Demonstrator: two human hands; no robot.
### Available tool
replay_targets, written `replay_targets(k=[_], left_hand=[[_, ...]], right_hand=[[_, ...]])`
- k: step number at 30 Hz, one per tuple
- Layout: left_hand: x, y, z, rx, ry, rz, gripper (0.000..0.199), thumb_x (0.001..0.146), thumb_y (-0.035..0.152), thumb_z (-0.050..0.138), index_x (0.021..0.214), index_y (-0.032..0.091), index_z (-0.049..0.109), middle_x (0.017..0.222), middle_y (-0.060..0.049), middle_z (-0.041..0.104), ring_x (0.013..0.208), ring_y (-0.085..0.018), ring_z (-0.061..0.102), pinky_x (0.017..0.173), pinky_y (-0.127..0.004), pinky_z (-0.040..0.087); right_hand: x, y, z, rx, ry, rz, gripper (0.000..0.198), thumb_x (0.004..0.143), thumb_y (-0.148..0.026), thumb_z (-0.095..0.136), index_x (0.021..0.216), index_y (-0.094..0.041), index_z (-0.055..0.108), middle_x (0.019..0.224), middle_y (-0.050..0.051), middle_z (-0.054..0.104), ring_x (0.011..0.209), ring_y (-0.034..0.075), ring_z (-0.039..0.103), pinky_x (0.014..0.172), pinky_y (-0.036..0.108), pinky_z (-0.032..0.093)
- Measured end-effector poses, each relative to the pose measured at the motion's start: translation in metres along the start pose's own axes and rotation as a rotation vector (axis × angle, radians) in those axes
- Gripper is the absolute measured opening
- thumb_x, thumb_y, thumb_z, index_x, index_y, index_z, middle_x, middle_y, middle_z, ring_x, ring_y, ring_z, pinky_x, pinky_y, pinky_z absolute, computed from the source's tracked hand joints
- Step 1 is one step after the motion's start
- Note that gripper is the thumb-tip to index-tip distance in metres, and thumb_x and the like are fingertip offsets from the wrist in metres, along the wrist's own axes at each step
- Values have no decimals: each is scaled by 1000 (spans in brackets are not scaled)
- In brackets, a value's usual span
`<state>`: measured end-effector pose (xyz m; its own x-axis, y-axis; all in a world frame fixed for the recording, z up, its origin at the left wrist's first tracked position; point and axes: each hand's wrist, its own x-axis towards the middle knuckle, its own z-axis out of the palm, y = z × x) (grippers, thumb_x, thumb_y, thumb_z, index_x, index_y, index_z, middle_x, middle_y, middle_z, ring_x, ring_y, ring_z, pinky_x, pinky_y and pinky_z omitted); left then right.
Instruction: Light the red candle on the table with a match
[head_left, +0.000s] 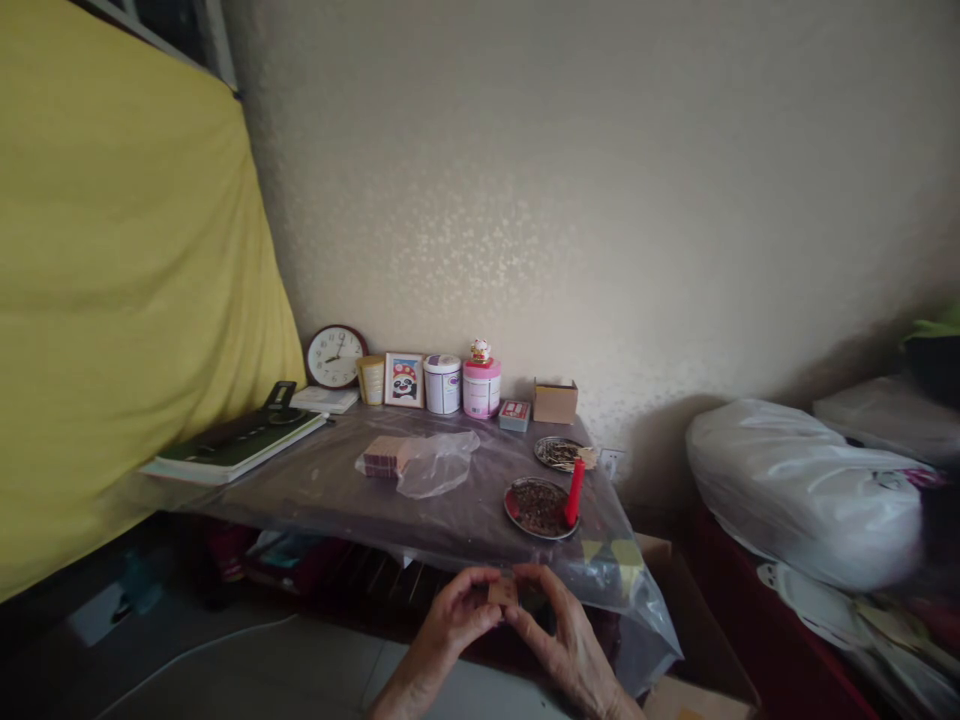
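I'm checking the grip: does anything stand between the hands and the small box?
Nothing visible does: the left hand and right hand hold the small box directly. The nearer round tray lies beyond it, on the table.

From the left hand (pixel 463 612) and right hand (pixel 559 625) at lower centre, a way leads up over the table (pixel 300 490), between the plastic bag (pixel 442 465) in mid-frame and the near plate (pixel 551 537) to its right. The red stick (pixel 575 490) there obstructs a low path to the far plate (pixel 546 462). Bare surface separates the bag from the thick book (pixel 240 440) at left; the white canister (pixel 442 388) and pink canister (pixel 481 397) block the back.
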<state>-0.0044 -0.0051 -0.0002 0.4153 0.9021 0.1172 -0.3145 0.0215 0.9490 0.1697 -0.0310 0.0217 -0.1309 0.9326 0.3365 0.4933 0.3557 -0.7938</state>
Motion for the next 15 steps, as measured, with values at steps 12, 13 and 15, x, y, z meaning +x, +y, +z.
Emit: replay_targets(k=[12, 13, 15], left_hand=[[1, -4, -1, -56, -10, 4, 34, 70, 34, 69, 99, 19, 60, 99, -8, 68, 97, -23, 59, 85, -34, 41], [1, -4, -1, -66, -15, 1, 35, 70, 34, 69, 100, 19, 59, 99, -8, 68, 97, -23, 59, 85, -35, 41], [2, -5, -1, -87, -19, -3, 36, 70, 34, 70, 100, 18, 59, 99, -9, 68, 97, -24, 58, 86, -35, 40]], right_hand=[[-1, -1, -2, 41, -68, -3, 32, 82, -42, 57, 105, -19, 58, 100, 5, 65, 97, 20, 60, 87, 30, 45], [-1, 0, -2, 47, -72, -3, 32, 82, -42, 57, 105, -20, 58, 101, 5, 65, 97, 20, 60, 87, 30, 45], [-1, 0, -1, 61, -80, -8, 31, 83, -42, 56, 105, -20, 57, 102, 5, 65, 98, 20, 60, 87, 31, 45]])
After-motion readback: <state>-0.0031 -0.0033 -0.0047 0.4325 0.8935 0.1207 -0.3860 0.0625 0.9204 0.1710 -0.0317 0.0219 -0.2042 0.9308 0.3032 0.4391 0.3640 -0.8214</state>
